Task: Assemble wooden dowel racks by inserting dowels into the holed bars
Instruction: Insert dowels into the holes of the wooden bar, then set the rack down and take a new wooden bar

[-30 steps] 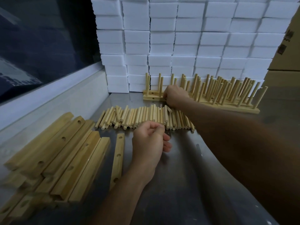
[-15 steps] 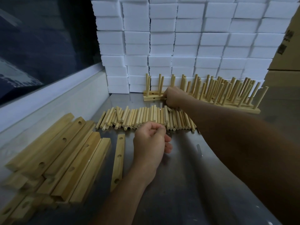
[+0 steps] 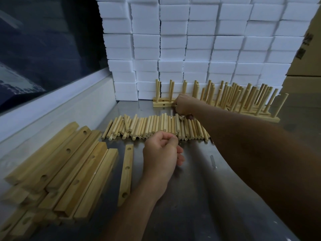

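Little has moved: right hand (image 3: 184, 105) still grips a rack (image 3: 164, 104), left hand (image 3: 161, 153) curled empty over steel table (image 3: 199, 197).

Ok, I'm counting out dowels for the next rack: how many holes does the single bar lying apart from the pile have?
3 holes in the lone bar: one near its far end, one around the middle, one near its near end. Any on hidden faces wouldn't show.

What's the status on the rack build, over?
Right hand gripping the rack at the back. Left hand curled, nothing seen in its fingers. Loose dowels and bars waiting. Nothing in the way.
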